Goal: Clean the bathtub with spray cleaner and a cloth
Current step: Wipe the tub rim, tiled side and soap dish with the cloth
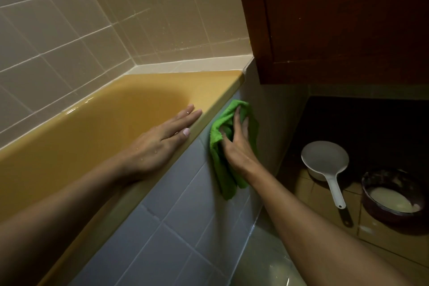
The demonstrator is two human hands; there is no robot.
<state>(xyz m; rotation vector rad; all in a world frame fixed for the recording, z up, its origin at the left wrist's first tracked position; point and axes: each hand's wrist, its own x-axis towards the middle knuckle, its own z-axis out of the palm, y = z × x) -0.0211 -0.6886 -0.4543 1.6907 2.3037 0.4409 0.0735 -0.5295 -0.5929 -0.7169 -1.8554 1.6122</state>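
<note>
I see the green cloth [220, 165] bunched against the pale tiled side panel [176, 197] of the bathtub [216, 86], just below the yellow rim and near the tub's far corner. Its lower end hangs down the panel. My right hand [236, 145] grips the cloth, with the fingers [237, 118] curled into its upper folds and pressing it to the tiles.

My left hand [160, 144] lies flat on the tub's rim, palm down. Its fingers [189, 115] are straight and held close together, pointing along the rim toward the corner. The forearm rests along the same edge.

The tub's inside is a dull mustard yellow, and beige wall tiles [69, 30] run around it on two sides. A dark wooden cabinet [348, 18] hangs above the right end of the tub. On the floor [308, 195] beneath it sits a white long-handled dipper [325, 160]. Just beside its handle is a dark bowl [392, 197] holding a pale, milky liquid.
</note>
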